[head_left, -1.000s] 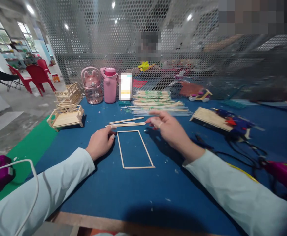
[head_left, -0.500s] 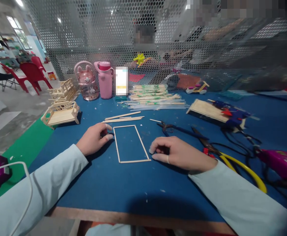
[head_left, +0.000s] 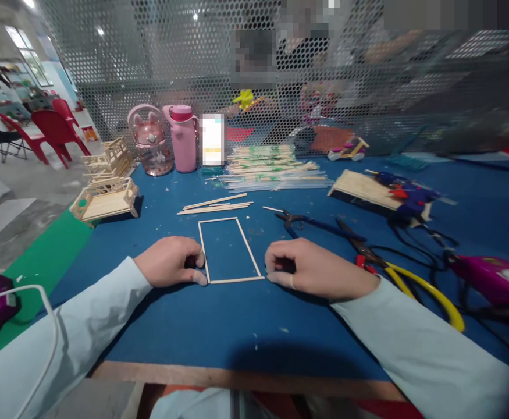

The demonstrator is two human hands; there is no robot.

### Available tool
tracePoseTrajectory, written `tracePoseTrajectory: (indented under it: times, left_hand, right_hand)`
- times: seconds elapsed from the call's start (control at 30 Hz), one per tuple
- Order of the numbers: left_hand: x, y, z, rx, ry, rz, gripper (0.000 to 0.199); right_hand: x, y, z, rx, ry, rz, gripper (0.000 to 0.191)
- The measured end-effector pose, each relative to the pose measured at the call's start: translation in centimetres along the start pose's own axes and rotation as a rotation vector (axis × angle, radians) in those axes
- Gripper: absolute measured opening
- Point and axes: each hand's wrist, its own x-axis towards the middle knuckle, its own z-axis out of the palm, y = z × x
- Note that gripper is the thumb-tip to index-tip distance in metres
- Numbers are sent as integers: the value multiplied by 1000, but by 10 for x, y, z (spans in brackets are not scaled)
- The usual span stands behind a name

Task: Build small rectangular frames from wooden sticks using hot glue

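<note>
A rectangle of thin wooden sticks [head_left: 237, 280] lies flat on the blue table, its four sides meeting at the corners. My left hand [head_left: 171, 262] rests at its left side, thumb and fingertips against the left stick near the lower corner. The fingers are curled with a gap between them and the thumb, gripping nothing. At the lower right corner is my right hand [head_left: 304, 266], loosely curled, its thumb and fingertips at the stick ends with nothing seen between them. Behind the rectangle lie several loose sticks [head_left: 219, 206].
Pliers [head_left: 287, 220] and yellow-handled scissors [head_left: 429, 285] lie to the right, near a blue glue gun [head_left: 411, 198] on a wooden model [head_left: 363, 191]. Bundled sticks [head_left: 271, 166], a pink bottle [head_left: 184, 139] and a perforated screen [head_left: 158, 64] stand behind. Small wooden furniture [head_left: 108, 201] sits left.
My left hand has slid toward me along the rectangle's left side, from near its far corner to the lower corner. My right hand stays by the lower right corner. The view has shifted slightly.
</note>
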Motion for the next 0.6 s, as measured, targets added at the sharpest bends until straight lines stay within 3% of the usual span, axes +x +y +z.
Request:
tracePoseTrajectory:
  times: [0.47, 0.53, 0.6]
  left_hand:
    - [0, 2, 2, -9, 33, -17, 29]
    - [-1, 2, 1, -93, 41, -24, 26]
    - [-2, 0, -2, -210, 108, -42, 26]
  right_hand:
    - [2, -2, 2, 20, 30, 12, 11]
    - [-1, 0, -2, 67, 115, 7, 14]
    - [-6, 3, -8, 118, 372, 15, 17]
